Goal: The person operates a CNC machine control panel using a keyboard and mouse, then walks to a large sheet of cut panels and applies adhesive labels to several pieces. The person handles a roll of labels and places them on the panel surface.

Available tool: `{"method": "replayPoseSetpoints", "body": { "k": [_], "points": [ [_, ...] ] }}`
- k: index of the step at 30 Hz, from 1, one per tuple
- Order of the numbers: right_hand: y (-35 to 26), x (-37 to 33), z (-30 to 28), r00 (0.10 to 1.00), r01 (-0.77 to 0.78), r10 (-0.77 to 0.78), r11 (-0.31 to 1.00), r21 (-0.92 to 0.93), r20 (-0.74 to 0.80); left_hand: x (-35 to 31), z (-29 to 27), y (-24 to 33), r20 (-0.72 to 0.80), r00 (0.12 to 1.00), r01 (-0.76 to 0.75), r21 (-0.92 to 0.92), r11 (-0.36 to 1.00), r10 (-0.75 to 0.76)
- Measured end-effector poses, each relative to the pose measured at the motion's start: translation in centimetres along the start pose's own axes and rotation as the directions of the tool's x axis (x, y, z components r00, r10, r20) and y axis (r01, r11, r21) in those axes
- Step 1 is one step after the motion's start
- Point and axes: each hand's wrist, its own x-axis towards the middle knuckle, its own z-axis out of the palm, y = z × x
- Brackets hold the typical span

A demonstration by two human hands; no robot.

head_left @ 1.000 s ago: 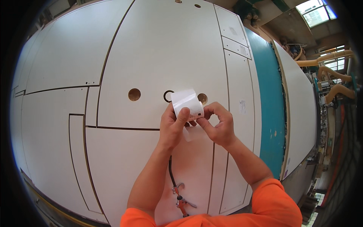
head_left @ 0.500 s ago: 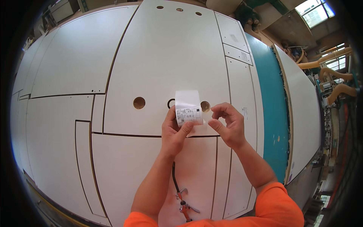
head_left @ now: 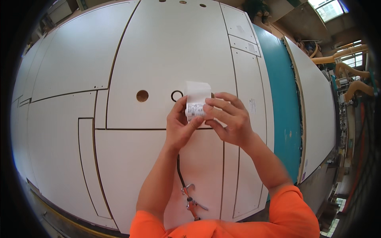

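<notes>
A strip of white labels [head_left: 198, 92] with dark print on its lower part stands up over the white panel [head_left: 166, 51]. My left hand [head_left: 177, 129] grips its left and lower edge, thumb in front and fingers behind. From the right, my right hand [head_left: 234, 121] has its fingertips on the printed label's right edge, with the thumb lower down; the contact is partly hidden by the fingers. Just behind the strip, a black ring [head_left: 172, 95] lies on the panel. One round hole is mostly covered by my right fingers.
An orange air blow gun [head_left: 191, 202] on a black hose [head_left: 179, 170] lies near me, between my forearms. Dark cut grooves divide the white sheet, with a round hole [head_left: 142, 96] at left. A teal strip [head_left: 283, 119] and another white board [head_left: 313, 107] lie right.
My right hand has moved left onto the label strip and closed at its edge. My left hand still holds the strip. The view has shifted slightly, so the panel sits higher in it.
</notes>
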Motion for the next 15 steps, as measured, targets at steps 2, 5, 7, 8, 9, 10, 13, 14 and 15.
{"method": "replayPoseSetpoints", "body": {
  "k": [2, 5, 7, 8, 9, 10, 13, 14, 15],
  "points": [
    [-0.8, 0.2, -1.3, 0.999, 0.003, -0.006, 0.998, -0.067, -0.044, 0.0, 0.4, 0.9, 0.002, 0.998, 0.07, 0.006, 0.997, -0.07],
    [-2.4, 0.0, -3.6, 0.999, -0.007, 0.005, 0.999, -0.048, -0.038, -1.0, 1.5, 2.1, 0.045, 0.997, 0.061, 0.036, 0.997, -0.063],
    [-3.6, -0.3, -5.5, 0.998, -0.015, 0.016, 1.0, 0.005, -0.057, -2.0, 2.5, 3.3, 0.073, 0.995, 0.067, 0.075, 0.995, -0.072],
    [-4.4, -0.8, -6.5, 0.998, -0.014, 0.015, 1.0, 0.016, -0.055, -2.9, 3.1, 4.1, 0.076, 0.994, 0.069, 0.116, 0.991, -0.078],
    [-5.3, -1.3, -7.6, 0.999, -0.01, 0.011, 1.0, 0.027, -0.053, -4.1, 3.8, 5.2, 0.077, 0.994, 0.069, 0.158, 0.985, -0.082],
    [-6.1, -1.4, -8.3, 0.998, 0.0, 0.002, 0.999, 0.038, -0.062, -4.8, 4.4, 6.5, 0.082, 0.994, 0.06, 0.208, 0.976, -0.078],
    [-10.7, -3.0, -10.1, 0.993, -0.059, 0.073, 0.987, 0.15, -0.09, -9.2, 5.6, 9.3, 0.125, 0.992, -0.013, 0.259, 0.966, -0.021],
    [-12.4, -3.6, -10.7, 0.99, -0.04, 0.061, 0.986, 0.165, -0.126, -11.0, 5.8, 10.1, 0.145, 0.989, -0.048, 0.278, 0.959, 0.007],
    [-14.2, -4.1, -11.3, 0.986, -0.022, 0.051, 0.983, 0.18, -0.159, -12.8, 6.2, 11.0, 0.149, 0.989, -0.057, 0.269, 0.962, 0.017]
  ]
}}
